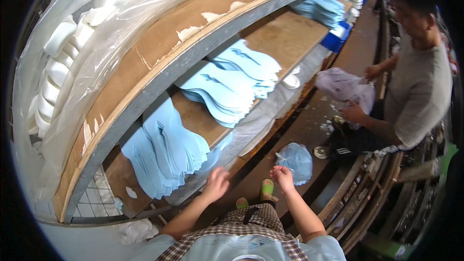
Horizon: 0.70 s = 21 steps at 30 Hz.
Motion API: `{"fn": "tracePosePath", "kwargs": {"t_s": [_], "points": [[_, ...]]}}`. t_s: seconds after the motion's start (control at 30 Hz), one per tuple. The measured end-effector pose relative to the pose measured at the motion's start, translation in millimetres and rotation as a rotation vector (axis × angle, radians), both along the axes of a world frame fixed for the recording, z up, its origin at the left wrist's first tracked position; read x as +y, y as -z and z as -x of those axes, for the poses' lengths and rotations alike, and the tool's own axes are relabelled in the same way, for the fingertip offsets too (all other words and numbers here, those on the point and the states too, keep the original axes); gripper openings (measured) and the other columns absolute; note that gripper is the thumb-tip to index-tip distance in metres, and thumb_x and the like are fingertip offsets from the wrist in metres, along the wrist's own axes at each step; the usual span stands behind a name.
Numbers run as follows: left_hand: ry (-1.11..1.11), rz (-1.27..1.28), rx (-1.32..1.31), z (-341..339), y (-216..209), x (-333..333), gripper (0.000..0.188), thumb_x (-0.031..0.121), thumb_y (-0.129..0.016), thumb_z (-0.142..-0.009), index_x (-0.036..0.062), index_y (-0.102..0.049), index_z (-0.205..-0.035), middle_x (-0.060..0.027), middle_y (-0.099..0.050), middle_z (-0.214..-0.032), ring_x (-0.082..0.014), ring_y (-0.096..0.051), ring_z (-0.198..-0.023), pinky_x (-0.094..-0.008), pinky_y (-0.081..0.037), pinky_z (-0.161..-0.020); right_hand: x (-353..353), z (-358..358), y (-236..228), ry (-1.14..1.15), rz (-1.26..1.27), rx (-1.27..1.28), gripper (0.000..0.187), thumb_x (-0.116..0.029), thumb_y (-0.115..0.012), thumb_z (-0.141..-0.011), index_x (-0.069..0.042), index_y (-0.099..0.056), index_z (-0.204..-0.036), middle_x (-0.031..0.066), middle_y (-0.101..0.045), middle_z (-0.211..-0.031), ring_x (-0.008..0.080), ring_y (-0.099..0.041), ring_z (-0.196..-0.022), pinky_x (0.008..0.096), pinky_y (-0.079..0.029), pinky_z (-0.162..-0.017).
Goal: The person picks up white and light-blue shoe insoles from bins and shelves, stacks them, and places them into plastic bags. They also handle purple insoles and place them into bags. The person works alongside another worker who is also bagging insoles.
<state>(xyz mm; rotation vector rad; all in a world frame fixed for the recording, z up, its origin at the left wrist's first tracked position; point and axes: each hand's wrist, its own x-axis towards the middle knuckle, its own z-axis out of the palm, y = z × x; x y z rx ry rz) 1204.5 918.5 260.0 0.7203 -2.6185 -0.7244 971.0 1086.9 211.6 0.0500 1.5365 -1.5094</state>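
Note:
My left hand (216, 184) is in the air beside the front edge of the lower shelf, slightly blurred, its fingers loosely apart and nothing visible in them. Nearest to it are stacked light blue insole-shaped foam pieces (166, 140) on that shelf. My right hand (282, 177) is raised farther right, fingers curled together; whether anything small is between them cannot be seen. Just beyond it, a knotted bag with light blue contents (296, 162) lies on the floor. More light blue foam pieces (217, 89) sit in stacks farther along the shelf.
On the upper shelf (145, 53), a clear plastic bag (116, 34) holds white foam pieces (58, 75). At right a co-worker (415, 87) handles a pale lilac plastic bag (340, 84). Long slatted racks (367, 183) run along the right side of the aisle.

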Motion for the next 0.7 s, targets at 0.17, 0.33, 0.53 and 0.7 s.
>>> {"fn": "tracePosePath", "kwargs": {"t_s": [0.17,0.33,0.53,0.7], "points": [[0.5,-0.087,-0.09,1,-39,31,0.035,0.018,-0.064,-0.079,0.0091,-0.055,-0.112,-0.0126,-0.047,-0.121,-0.0334,-0.045,-0.112,-0.041,-0.039,-0.094,51,-5,-58,0.245,0.057,-0.005,0.011,-0.008,-0.051,-0.088,-0.006,-0.054,-0.099,0.0046,-0.064,-0.085,0.0111,-0.059,-0.07,0.0215,-0.044,-0.058],[0.59,-0.001,-0.151,5,-53,33,0.037,0.019,-0.064,-0.078,0.0095,-0.055,-0.113,-0.0124,-0.048,-0.118,-0.0317,-0.047,-0.109,-0.0401,-0.04,-0.093,71,-33,-78,0.374,0.148,-0.051,0.014,-0.008,-0.053,-0.088,-0.004,-0.054,-0.101,0.0062,-0.062,-0.086,0.013,-0.058,-0.07,0.0228,-0.045,-0.061],[0.573,-0.045,-0.246,15,-81,45,0.038,0.02,-0.063,-0.08,0.0106,-0.053,-0.115,-0.0124,-0.049,-0.119,-0.0314,-0.048,-0.11,-0.042,-0.042,-0.091,68,-41,-91,0.258,0.15,-0.053,0.012,-0.009,-0.054,-0.087,-0.006,-0.055,-0.099,0.0055,-0.063,-0.086,0.0102,-0.059,-0.069,0.0216,-0.045,-0.058],[0.395,0.021,0.067,33,-145,56,0.028,0.016,-0.062,-0.079,0.0072,-0.059,-0.106,-0.0118,-0.053,-0.113,-0.0291,-0.052,-0.104,-0.0407,-0.044,-0.087,13,5,-118,-0.106,0.262,0.361,0.008,-0.011,-0.053,-0.091,-0.005,-0.056,-0.095,0.0003,-0.058,-0.08,0.006,-0.051,-0.07,0.0195,-0.039,-0.062]]}}
